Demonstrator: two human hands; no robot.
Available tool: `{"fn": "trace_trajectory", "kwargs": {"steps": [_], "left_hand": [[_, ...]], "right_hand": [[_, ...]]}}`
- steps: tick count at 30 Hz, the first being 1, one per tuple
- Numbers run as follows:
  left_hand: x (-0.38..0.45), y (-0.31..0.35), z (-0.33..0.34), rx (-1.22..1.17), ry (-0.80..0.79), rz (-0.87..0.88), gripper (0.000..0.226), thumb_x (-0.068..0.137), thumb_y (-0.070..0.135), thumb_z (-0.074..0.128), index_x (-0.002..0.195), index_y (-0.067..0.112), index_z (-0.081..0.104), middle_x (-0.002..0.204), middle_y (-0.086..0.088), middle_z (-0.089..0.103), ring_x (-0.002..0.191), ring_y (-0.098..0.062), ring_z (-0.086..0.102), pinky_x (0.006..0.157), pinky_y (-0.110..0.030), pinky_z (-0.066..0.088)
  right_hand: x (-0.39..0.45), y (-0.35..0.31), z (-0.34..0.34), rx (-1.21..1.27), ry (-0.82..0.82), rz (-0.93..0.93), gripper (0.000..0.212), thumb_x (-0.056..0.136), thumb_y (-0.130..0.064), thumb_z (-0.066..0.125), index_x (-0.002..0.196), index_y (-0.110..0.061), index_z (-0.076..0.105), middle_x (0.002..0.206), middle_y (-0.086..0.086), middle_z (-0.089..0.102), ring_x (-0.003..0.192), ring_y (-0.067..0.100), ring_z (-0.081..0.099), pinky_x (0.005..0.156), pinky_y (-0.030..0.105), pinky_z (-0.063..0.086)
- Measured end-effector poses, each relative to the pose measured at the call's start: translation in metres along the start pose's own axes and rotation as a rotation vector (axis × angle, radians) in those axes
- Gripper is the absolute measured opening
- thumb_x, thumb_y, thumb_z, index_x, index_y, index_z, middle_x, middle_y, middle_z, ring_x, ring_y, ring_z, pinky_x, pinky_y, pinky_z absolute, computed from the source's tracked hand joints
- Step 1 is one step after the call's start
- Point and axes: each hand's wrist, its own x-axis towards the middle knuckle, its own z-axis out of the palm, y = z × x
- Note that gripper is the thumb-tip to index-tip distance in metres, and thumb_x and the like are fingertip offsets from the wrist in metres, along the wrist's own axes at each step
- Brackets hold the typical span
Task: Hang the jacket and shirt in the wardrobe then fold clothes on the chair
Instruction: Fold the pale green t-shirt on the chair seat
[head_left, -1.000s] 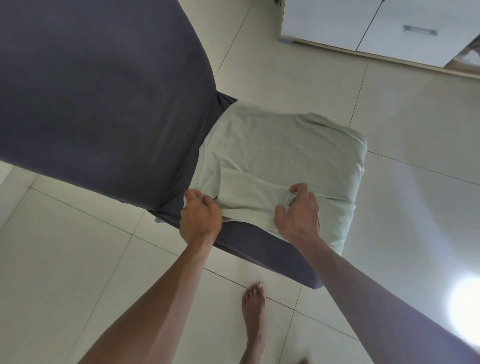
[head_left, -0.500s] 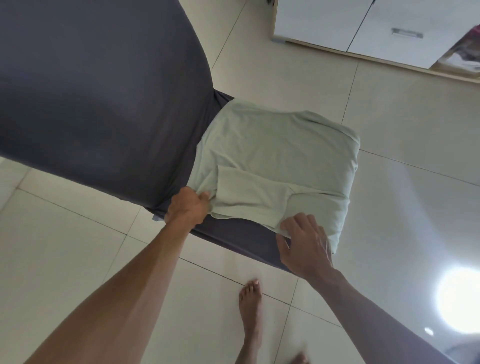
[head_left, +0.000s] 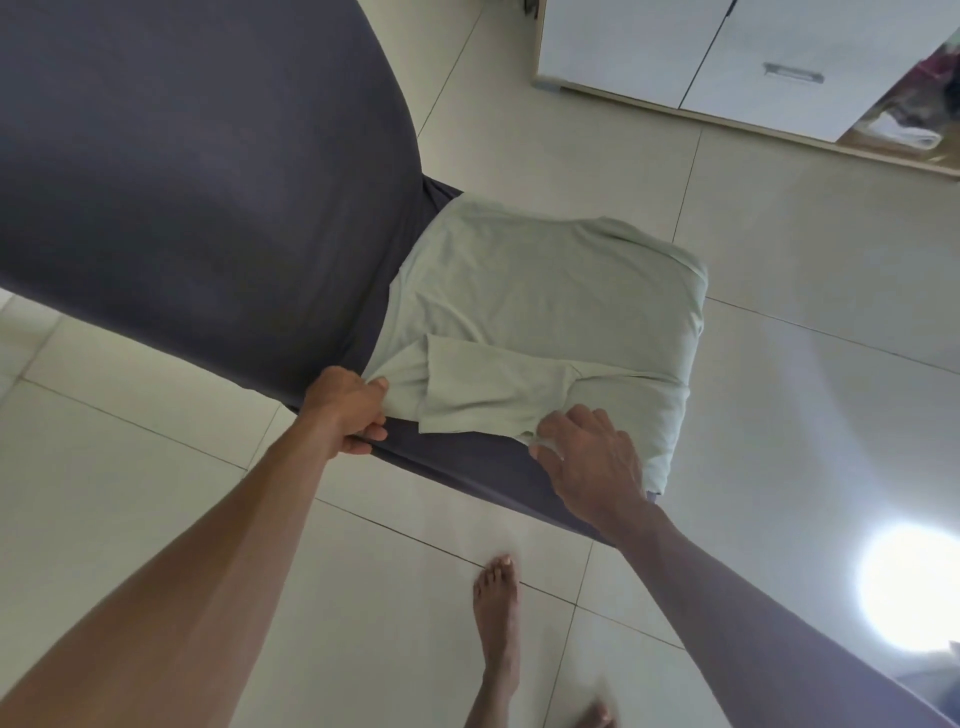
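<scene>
**Pale green garment half-folded on chair seat, both hands at its near edge**

Pale green garment (head_left: 545, 312) lies flat on the seat of the grey-covered chair (head_left: 208, 182), already doubled into a rough square, with one flap, probably a sleeve, folded across the near side. Step in hand looks like the fold of this piece.

To do it well: take both near corners at the same height, lift together, carry the edge evenly toward the far side so the sleeve flap stays tucked inside. Keep the cloth taut between the hands, no sag in the middle. Smooth the wrinkles near the centre before pressing down. Right edge hangs over the seat side, so pull it in or it may slide off.

Left hand (head_left: 350, 410): fingers curled, thumb on top, pinching the garment's near left corner at the seat edge. Right hand (head_left: 587, 457): fingers fairly straight and spread, resting on the near right corner; cannot tell if the thumb grips cloth underneath.

White wardrobe (head_left: 701, 52) stands well apart, beyond the chair.
</scene>
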Motion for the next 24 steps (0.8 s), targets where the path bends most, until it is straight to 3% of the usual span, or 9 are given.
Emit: {"fn": "trace_trajectory", "kwargs": {"steps": [4, 9, 11, 14, 18, 21, 24], "left_hand": [[0.007, -0.002, 0.005, -0.020, 0.054, 0.022, 0.030, 0.101, 0.035, 0.055, 0.099, 0.005, 0.061, 0.090, -0.015, 0.071, 0.071, -0.024, 0.072, 0.051, -0.034, 0.057], [0.010, -0.008, 0.000, -0.023, 0.093, 0.033, 0.037, 0.098, 0.040, 0.060, 0.097, 0.003, 0.063, 0.089, -0.016, 0.071, 0.069, -0.023, 0.072, 0.044, -0.031, 0.055], [0.010, -0.009, -0.001, -0.029, 0.119, 0.030, 0.040, 0.097, 0.042, 0.062, 0.099, 0.001, 0.063, 0.089, -0.016, 0.071, 0.070, -0.023, 0.072, 0.047, -0.033, 0.057], [0.010, -0.008, 0.004, -0.029, 0.175, 0.041, 0.041, 0.094, 0.040, 0.066, 0.098, -0.001, 0.062, 0.089, -0.018, 0.070, 0.069, -0.026, 0.072, 0.053, -0.036, 0.060], [0.009, -0.010, 0.008, 0.006, 0.268, 0.031, 0.041, 0.090, 0.041, 0.071, 0.090, 0.003, 0.057, 0.093, -0.017, 0.066, 0.070, -0.033, 0.072, 0.066, -0.046, 0.063], [0.009, -0.013, 0.010, 0.092, 0.303, 0.023, 0.050, 0.088, 0.045, 0.072, 0.101, -0.002, 0.060, 0.102, -0.019, 0.067, 0.079, -0.040, 0.071, 0.074, -0.049, 0.061], [0.002, -0.007, 0.015, 0.193, 0.329, 0.049, 0.046, 0.094, 0.037, 0.066, 0.113, -0.004, 0.058, 0.114, -0.023, 0.063, 0.099, -0.045, 0.065, 0.085, -0.047, 0.055]], "right_hand": [[0.005, -0.014, 0.016, -0.113, 0.036, 0.015, 0.014, 0.085, -0.022, 0.073, 0.079, -0.015, 0.062, 0.081, 0.003, 0.060, 0.080, 0.031, 0.056, 0.063, 0.037, 0.036], [-0.007, -0.006, 0.010, -0.218, 0.019, -0.014, 0.022, 0.069, -0.013, 0.080, 0.078, -0.013, 0.059, 0.077, 0.003, 0.056, 0.071, 0.028, 0.055, 0.054, 0.034, 0.035], [-0.008, -0.003, 0.009, -0.204, 0.020, -0.017, 0.018, 0.074, -0.021, 0.076, 0.080, -0.013, 0.061, 0.078, 0.002, 0.057, 0.072, 0.027, 0.054, 0.052, 0.034, 0.038], [-0.003, 0.002, 0.012, -0.188, -0.008, -0.004, 0.014, 0.082, -0.017, 0.075, 0.082, -0.015, 0.062, 0.085, 0.001, 0.057, 0.081, 0.027, 0.055, 0.059, 0.034, 0.034], [0.003, 0.005, -0.001, -0.001, -0.203, 0.038, 0.012, 0.099, -0.031, 0.054, 0.092, -0.022, 0.058, 0.094, -0.008, 0.049, 0.094, 0.020, 0.044, 0.072, 0.035, 0.033], [0.009, 0.013, -0.013, 0.176, -0.335, 0.067, 0.016, 0.094, -0.035, 0.064, 0.081, -0.027, 0.057, 0.089, -0.011, 0.049, 0.094, 0.016, 0.045, 0.077, 0.037, 0.043], [0.014, 0.013, -0.022, 0.054, -0.462, 0.005, 0.018, 0.090, -0.037, 0.068, 0.078, -0.031, 0.057, 0.091, -0.009, 0.049, 0.100, 0.020, 0.046, 0.077, 0.037, 0.045]]}}
